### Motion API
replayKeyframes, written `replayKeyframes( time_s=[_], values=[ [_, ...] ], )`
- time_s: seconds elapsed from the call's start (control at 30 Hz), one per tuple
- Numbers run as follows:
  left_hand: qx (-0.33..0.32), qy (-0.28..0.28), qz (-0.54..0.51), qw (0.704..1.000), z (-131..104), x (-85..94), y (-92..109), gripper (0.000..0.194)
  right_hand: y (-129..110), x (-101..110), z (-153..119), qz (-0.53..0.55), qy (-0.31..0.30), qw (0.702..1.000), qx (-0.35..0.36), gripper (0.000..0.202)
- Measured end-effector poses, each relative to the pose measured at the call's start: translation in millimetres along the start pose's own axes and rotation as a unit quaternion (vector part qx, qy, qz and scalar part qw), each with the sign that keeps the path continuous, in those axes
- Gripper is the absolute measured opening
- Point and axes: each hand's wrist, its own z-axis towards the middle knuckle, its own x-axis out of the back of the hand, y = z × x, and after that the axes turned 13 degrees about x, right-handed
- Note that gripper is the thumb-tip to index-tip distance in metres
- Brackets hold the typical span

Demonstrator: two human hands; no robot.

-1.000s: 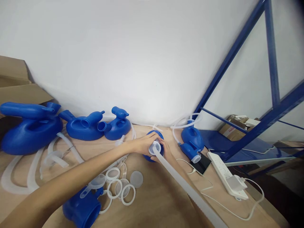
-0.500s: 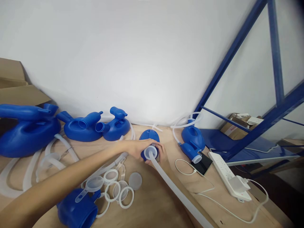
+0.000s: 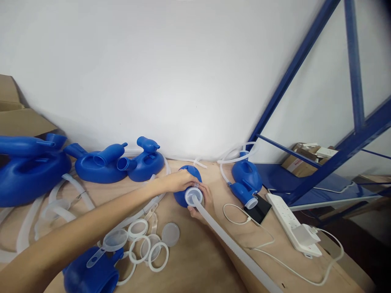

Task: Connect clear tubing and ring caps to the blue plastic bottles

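Note:
In the middle of the table stands a blue plastic urinal bottle [image 3: 181, 198], its mouth facing me. A white ring-shaped cap [image 3: 190, 197] sits on the mouth, and a translucent ribbed hose [image 3: 232, 244] runs from its centre toward my lower right. My left hand [image 3: 182, 180] grips the bottle from above, its fingertips by a small clear tab at the cap's upper edge. Curled around the cap's right side is my right hand [image 3: 205, 202], thumb below and fingers above. Part of the bottle is hidden behind both hands.
More blue urinal bottles [image 3: 100, 173] stand at the left, beside loose hoses [image 3: 27, 228]. White rings [image 3: 158, 256], clear lids [image 3: 170, 234] and a blue spout piece [image 3: 91, 270] lie front left. Rightward are a hosed bottle [image 3: 247, 176], phone [image 3: 259, 209], power strip [image 3: 287, 219] and blue rack [image 3: 293, 73].
My left hand has shifted up and its fingers have moved to the cap's top edge, exposing more of the bottle's left side. My right hand stays around the cap. The view shifted slightly.

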Motion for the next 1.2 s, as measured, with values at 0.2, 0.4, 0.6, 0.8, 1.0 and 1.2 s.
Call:
replayKeyframes(
  time_s=[0.2, 0.4, 0.6, 0.8, 1.0, 1.2],
  values=[
    [0.002, 0.069, 0.018, 0.997, -2.9, -24.7, -4.1, 0.032, -3.5, -3.0, -5.4, 0.021, 0.031, 0.999, -0.036, 0.086],
    [-0.036, 0.103, 0.045, 0.993, -5.7, -23.2, -9.5, 0.029, -10.1, -7.0, 0.9, -0.004, 0.054, 0.995, -0.079, 0.060],
    [-0.041, 0.138, 0.082, 0.986, -8.8, -41.2, -15.9, 0.028, -11.7, -4.7, 2.1, 0.006, 0.062, 0.996, -0.060, 0.064],
    [-0.043, 0.164, 0.095, 0.981, -7.4, -47.6, -23.4, 0.031, -17.1, 3.2, 2.6, -0.023, 0.036, 0.997, -0.065, 0.066],
    [-0.023, 0.159, 0.108, 0.981, 6.6, -38.4, -18.0, 0.028, -16.7, 8.9, -1.1, -0.020, 0.030, 0.995, -0.088, 0.064],
    [0.034, 0.200, 0.082, 0.976, 5.7, -34.3, 5.4, 0.034, -10.1, 7.2, 3.3, 0.064, 0.009, 0.992, -0.104, 0.070]
  ],
)
